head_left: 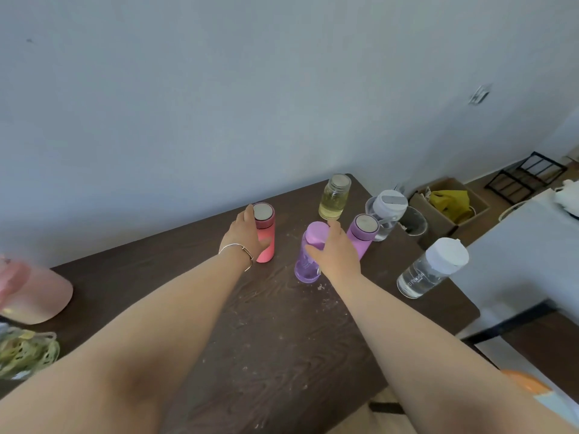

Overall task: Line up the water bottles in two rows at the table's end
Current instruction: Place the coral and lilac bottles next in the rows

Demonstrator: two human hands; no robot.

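Several bottles stand upright on the dark wooden table (282, 339) near its far end. My left hand (246, 234) wraps around the coral pink bottle (266, 242), which has a silver cap. My right hand (336, 252) grips the clear purple bottle (308, 264) with a lilac lid. Just right of it is an opaque purple bottle (363, 233). A glass bottle of yellow liquid (333, 198) stands at the far corner. A clear bottle with a white lid (387, 214) sits at the right edge, and another clear white-lidded bottle (432, 269) stands nearer me.
A pale wall runs behind the table. A pink bottle (31, 292) and a yellow-green mesh bag (28, 352) lie at the left edge. A cardboard box with yellow cloth (448, 205) sits on the floor to the right, beside a white table (517, 261).
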